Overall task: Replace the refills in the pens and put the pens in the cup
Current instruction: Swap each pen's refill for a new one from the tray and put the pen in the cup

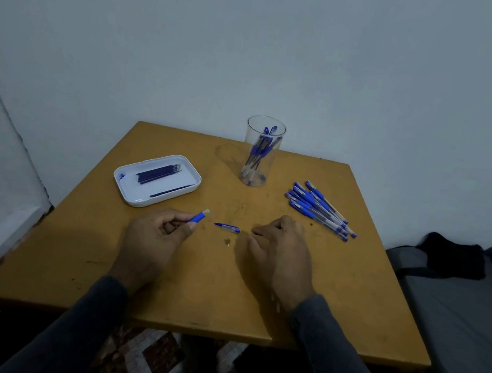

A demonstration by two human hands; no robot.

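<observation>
My left hand grips a pen barrel with a blue grip, its open end pointing up and right. A blue pen cap lies on the table between my hands, and a small metal tip lies just below it. My right hand rests on the table with loosely curled fingers, holding nothing I can see. A clear cup with several blue pens stands at the back. Several dark refills lie in a white tray at the left. A pile of blue pens lies at the right.
The yellow-brown table is small, with a white wall right behind it. A grey bed with a black cloth stands to the right. Patterned floor tiles show below the table's front edge.
</observation>
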